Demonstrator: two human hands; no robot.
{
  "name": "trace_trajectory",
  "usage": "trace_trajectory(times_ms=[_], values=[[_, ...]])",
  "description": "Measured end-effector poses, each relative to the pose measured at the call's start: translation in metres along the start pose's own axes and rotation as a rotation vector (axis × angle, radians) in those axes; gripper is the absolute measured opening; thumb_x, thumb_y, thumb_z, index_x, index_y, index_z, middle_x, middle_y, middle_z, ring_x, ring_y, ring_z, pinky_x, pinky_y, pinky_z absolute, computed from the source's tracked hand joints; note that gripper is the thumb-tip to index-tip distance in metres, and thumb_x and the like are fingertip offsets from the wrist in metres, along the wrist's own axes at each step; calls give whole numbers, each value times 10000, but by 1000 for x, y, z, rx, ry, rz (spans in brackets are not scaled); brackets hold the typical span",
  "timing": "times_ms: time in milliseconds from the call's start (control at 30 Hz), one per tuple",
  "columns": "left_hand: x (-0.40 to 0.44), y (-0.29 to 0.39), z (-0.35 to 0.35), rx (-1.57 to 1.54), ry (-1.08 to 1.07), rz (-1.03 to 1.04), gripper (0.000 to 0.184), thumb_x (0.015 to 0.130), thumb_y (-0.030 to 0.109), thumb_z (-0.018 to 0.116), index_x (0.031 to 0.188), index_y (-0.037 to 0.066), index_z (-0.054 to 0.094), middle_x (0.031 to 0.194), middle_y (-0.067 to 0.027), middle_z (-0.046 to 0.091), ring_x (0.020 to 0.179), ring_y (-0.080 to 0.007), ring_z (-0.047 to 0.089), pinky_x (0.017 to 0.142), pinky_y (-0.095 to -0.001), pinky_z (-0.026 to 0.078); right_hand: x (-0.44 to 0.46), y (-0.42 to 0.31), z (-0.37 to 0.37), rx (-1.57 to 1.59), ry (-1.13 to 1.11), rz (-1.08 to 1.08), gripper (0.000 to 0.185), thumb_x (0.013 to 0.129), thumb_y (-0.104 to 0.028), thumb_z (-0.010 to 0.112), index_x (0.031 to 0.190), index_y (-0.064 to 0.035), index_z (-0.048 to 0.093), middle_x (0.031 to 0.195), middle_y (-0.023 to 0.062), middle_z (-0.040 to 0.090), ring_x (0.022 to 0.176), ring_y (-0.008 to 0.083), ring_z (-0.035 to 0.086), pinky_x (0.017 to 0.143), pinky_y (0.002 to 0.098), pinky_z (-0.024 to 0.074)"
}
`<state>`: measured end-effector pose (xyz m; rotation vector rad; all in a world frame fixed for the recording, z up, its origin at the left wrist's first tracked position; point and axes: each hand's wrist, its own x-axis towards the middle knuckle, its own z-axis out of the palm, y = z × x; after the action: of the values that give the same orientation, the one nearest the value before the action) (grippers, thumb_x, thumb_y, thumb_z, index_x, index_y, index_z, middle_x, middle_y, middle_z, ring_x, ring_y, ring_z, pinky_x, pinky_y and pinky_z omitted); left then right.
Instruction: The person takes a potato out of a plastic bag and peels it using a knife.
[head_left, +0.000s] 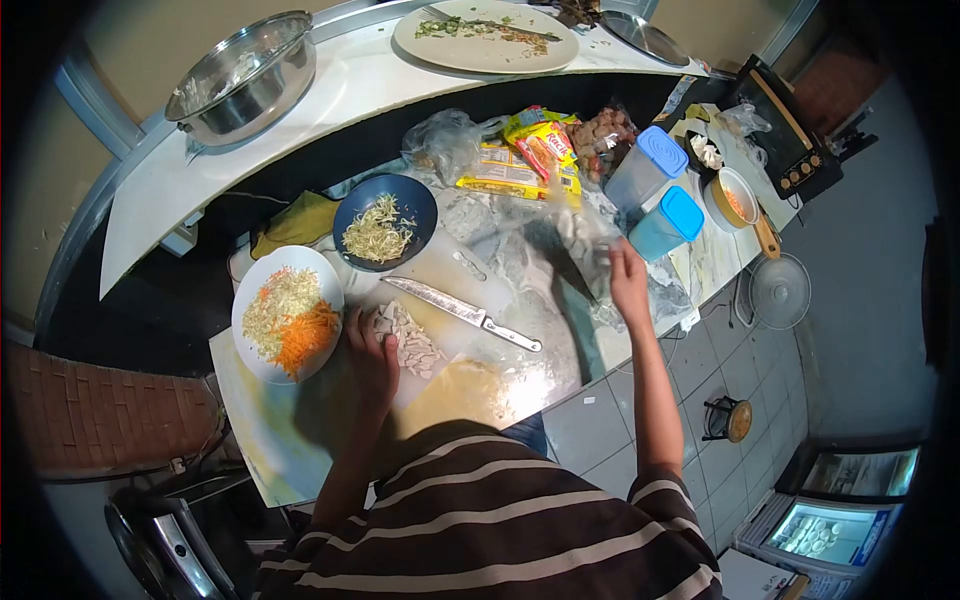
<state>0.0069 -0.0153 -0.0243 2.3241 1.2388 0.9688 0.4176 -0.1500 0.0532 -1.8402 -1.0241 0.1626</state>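
My left hand (374, 358) rests at the left edge of a pile of pale chopped strips (410, 343) on a whitish cutting board (450, 270); its fingers are apart. In my right hand (627, 285), a clear plastic bag (585, 240) hangs from pinched fingers, smeared by motion, so its contents are unclear. A kitchen knife (460, 312) lies across the board between both hands. Beside my left hand stands a white plate (243, 345) with shredded carrot (303, 338) and pale chopped bits. Behind it, a dark bowl (428, 215) holds bean sprouts (378, 230).
Yellow and red food packets (545, 150) and another plastic bag (443, 143) lie at the counter's back. Two blue-lidded containers (668, 222) stand near my right hand. A raised shelf (350, 75) carries a steel pot (245, 90) and an oval plate (490, 60).
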Motion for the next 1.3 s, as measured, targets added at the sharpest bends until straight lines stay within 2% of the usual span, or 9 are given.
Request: trace_trajectory(times_ms=[67, 167, 300, 767, 833, 1000, 1167, 1233, 1300], values=[[1, 4, -2, -2, 8, -3, 580, 1014, 378, 458, 1364, -84, 443, 1442, -283, 388, 1332, -474, 396, 1125, -542, 309, 14, 35, -13, 324, -31, 199, 318, 1072, -271, 489, 1141, -9, 656, 1114, 82, 703, 988, 211, 666, 886, 337, 519], [1, 4, -2, -4, 12, -8, 585, 1021, 398, 442, 1359, -80, 455, 1439, -280, 396, 1331, -473, 400, 1123, -542, 313, 20, 13, -43, 676, -26, 352, 311, 1069, -275, 479, 1192, -29, 624, 1172, 106, 685, 1018, 225, 668, 896, 368, 534], [1, 2, 1, 6, 38, -14, 603, 1030, 430, 421, 1359, -74, 463, 1443, -272, 400, 1330, -467, 405, 1114, -542, 325, 19, 46, -67, 890, 18, 334, 258, 1064, -228, 453, 1191, -27, 553, 1191, 159, 665, 1065, 277, 658, 926, 411, 530], [-1, 0, 2, 26, 40, 11, 574, 1040, 441, 421, 1376, -22, 467, 1423, -261, 421, 1304, -460, 430, 1095, -542, 344, -4, 10, -82, 992, -39, 426, 296, 1041, -237, 507, 1199, 6, 568, 1166, 170, 670, 1033, 267, 667, 934, 441, 557], [0, -1, 2, 35, 52, 23, 564, 1042, 434, 421, 1376, -18, 468, 1422, -261, 421, 1303, -460, 432, 1095, -542, 345, -18, 23, -81, 1138, 121, 607, 301, 1023, -209, 543, 1228, 12, 532, 1161, 179, 664, 1036, 297, 662, 941, 481, 558], [-3, -3, 5, 41, 88, 28, 563, 1040, 437, 422, 1372, -14, 470, 1421, -265, 419, 1304, -459, 432, 1094, -543, 345, -60, 77, -91, 1498, 315, 673, 366, 1007, -165, 544, 1286, 63, 477, 1211, 214, 637, 1071, 347, 643, 1007, 549, 506], [0, 2, 1, 41, 26, -17, 575, 1032, 444, 425, 1367, -21, 474, 1423, -267, 420, 1305, -458, 433, 1096, -546, 345, -74, 102, -115, 1464, 420, 711, 437, 1003, -154, 530, 1333, 120, 452, 1228, 214, 624, 1071, 335, 642, 958, 495, 530], [0, 3, -1, 36, 2, -22, 576, 1029, 443, 425, 1365, -22, 478, 1422, -266, 423, 1306, -457, 432, 1098, -545, 344, -75, 123, -122, 1534, 279, 775, 402, 1008, -158, 512, 1310, 104, 470, 1224, 210, 626, 1044, 325, 650, 899, 459, 560], [2, 5, -2, 75, -8, -20, 560, 1026, 427, 425, 1360, -17, 494, 1419, -266, 433, 1311, -451, 433, 1106, -540, 334, -67, 127, -119, 1365, 368, 850, 337, 1019, -179, 500, 1265, 50, 526, 1206, 188, 647, 1031, 311, 668, 878, 461, 569]])
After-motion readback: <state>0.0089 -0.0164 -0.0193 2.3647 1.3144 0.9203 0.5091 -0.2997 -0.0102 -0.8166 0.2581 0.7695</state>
